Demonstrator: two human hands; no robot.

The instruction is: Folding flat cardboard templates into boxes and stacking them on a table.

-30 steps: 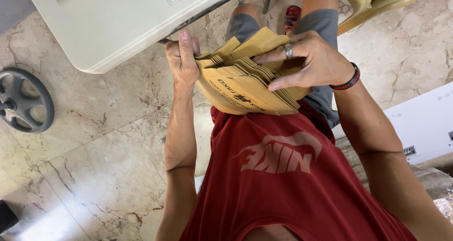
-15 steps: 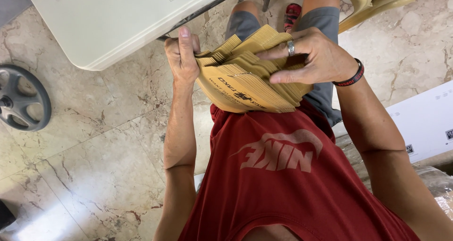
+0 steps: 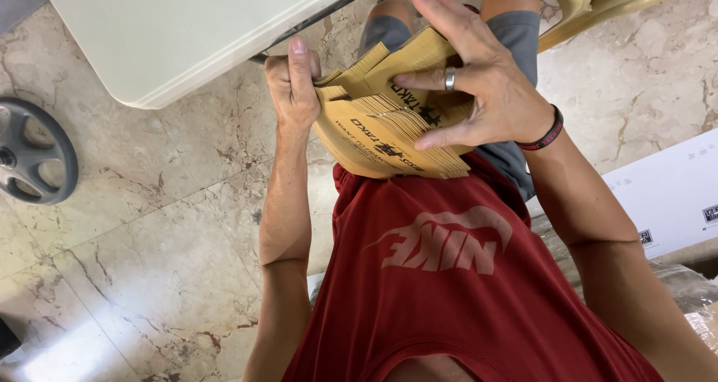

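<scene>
Marble floor (image 3: 149, 225) below; left hand (image 3: 293, 90) clamped round stack of flat brown bags (image 3: 381, 131), right hand (image 3: 479, 83) spread open on top, fanned edges liable to slide out

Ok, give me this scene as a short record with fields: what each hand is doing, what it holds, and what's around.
left hand: grips one end of the stack, thumb along its edge
right hand: fingers spread on top of the stack, ring on one finger, dark wristband
stack of flat brown cardboard pieces: held against the lap, edges fanned
clothing: red sleeveless shirt, grey shorts
white table: just ahead of the hands
floor: beige marble tiles
grey wheel: lying on the floor
</scene>
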